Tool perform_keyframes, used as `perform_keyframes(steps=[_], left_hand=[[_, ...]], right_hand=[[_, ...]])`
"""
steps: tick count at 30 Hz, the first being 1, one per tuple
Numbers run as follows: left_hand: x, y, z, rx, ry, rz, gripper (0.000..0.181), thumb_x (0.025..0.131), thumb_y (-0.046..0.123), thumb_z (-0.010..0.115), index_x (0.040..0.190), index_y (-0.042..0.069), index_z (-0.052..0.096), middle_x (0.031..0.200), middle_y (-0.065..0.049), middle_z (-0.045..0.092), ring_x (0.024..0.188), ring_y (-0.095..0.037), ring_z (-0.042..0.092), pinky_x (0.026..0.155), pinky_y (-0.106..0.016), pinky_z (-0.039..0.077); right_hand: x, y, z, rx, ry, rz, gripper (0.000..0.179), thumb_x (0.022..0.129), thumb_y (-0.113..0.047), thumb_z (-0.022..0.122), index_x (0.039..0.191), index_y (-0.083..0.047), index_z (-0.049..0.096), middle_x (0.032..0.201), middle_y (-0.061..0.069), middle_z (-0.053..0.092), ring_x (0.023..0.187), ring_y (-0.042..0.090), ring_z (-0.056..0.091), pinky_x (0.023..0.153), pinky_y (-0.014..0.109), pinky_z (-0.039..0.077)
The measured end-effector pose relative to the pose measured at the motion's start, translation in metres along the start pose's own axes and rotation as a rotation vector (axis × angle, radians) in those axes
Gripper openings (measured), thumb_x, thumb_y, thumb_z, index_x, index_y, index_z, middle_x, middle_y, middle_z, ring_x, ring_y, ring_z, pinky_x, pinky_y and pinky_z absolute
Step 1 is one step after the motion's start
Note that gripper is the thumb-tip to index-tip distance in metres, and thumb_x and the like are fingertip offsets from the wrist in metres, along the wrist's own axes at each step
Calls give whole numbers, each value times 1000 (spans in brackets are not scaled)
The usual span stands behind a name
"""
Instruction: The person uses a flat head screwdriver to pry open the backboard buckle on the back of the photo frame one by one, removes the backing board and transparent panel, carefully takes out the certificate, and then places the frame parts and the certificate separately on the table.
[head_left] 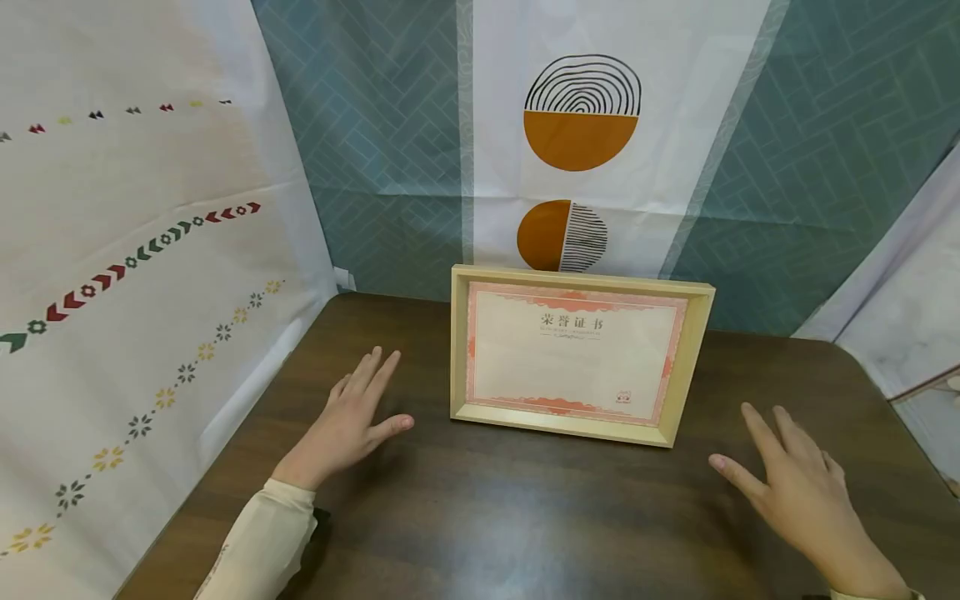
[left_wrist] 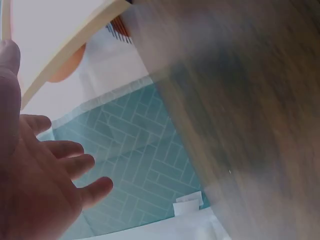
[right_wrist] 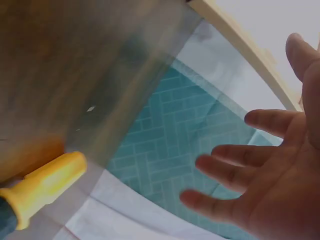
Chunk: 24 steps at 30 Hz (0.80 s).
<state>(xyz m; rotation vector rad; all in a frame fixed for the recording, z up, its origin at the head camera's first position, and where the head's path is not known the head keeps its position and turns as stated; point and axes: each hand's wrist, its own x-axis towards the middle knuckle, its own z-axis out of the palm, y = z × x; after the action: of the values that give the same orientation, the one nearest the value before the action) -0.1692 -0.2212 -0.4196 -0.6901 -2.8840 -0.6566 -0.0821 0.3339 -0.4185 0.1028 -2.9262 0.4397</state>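
Observation:
A light wooden picture frame [head_left: 582, 429] stands upright, leaning slightly, towards the back of the table. Inside it is a certificate [head_left: 555, 358] with a pink-orange border and Chinese lettering at the top. To its left, my left hand [head_left: 351, 421] hovers over the table with fingers straight and spread, touching nothing. My right hand [head_left: 798, 483] is likewise spread above the table on the other side, apart from the frame. Both palms face inward. A yellow handle-like object [right_wrist: 50, 187] with a dark end lies beyond the right hand in the right wrist view; its kind is unclear.
The dark brown wooden table [head_left: 450, 517] runs back to a teal patterned cloth [head_left: 382, 125] with a white printed panel [head_left: 495, 150]. A white cloth with coloured motifs [head_left: 135, 167] hangs on the left. Pale cloth [head_left: 900, 283] hangs at the right.

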Motion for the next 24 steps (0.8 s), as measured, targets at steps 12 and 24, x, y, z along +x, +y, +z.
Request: perform_keyframes(steps=[12,24], left_hand=[[18,17,-6,-142,-4,-17,85,101,42,62,165,27,8,168,-9,6,147,-43,25,108,-66,29],[49,29,-1,-309,15,2,79,103,40,60,164,22,14,159,-10,27,133,-32,47,102,-56,43]], right_hand=[[23,-13,-16,165,33,-67,76,102,-31,63,157,5,25,123,39,52,108,55,53,78,69,42],[53,-23,-16,300,62,-64,69,106,-29,55,158,3,23,113,27,62,99,41,60,75,58,47]])
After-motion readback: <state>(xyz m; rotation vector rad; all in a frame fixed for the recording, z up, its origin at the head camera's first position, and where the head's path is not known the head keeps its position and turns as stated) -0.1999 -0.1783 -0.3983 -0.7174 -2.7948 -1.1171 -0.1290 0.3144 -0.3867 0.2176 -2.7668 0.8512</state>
